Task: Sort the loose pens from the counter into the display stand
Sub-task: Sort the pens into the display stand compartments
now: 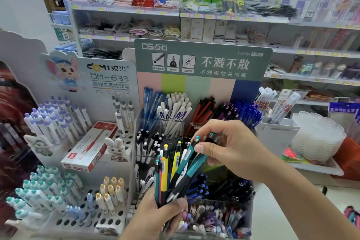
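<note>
My left hand (155,218) grips a fanned bunch of pens (169,171) in teal, yellow and black, held upright in front of the display stand (202,60). My right hand (231,148) reaches in from the right and pinches the top of a teal pen (187,159) in that bunch between thumb and fingers. The stand has clear compartments: blue, white, red-black and dark blue pens at the back, black-and-white ones in the middle, mixed pastel pens (214,218) at the front. The lower ends of the held pens are hidden by my left hand.
A white pegboard stand (109,76) on the left holds purple, teal and yellow-capped pens, with a red pen box (91,146) lying on it. A white bin (278,132) and stacked white trays (317,138) sit on the right. Store shelves fill the background.
</note>
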